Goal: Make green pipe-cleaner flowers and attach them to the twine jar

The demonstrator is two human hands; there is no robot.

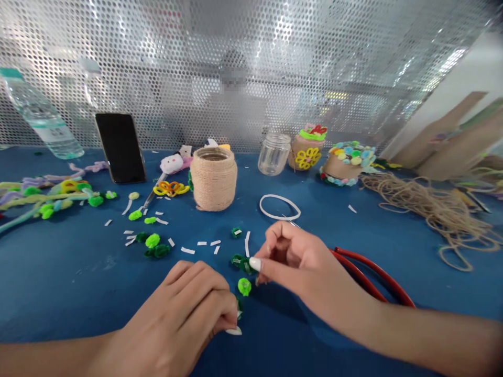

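My left hand [188, 314] is closed low in the view, its fingertips at a small dark green fuzzy piece [239, 309]. My right hand [302, 262] has thumb and forefinger drawn together beside a dark green fuzzy pair [241, 263]; whether anything sits between those fingers is hidden. Between both hands lies a bright green fuzzy ball [244, 286]. Another dark green piece [236, 232] with a white strip on it lies farther back. White paper strips [187, 251] are scattered to the left. Behind them stands a twine-wrapped jar [215, 180].
A phone [121, 149] and a bottle [49, 120] lean at the back left. Toward the right are a clear jar [274, 154], decorated jars [308, 152], loose twine [428, 204] and red-handled scissors [377, 272]. A white ring [280, 197] lies mid-table. Colourful fuzzy stems [47, 196] lie left.
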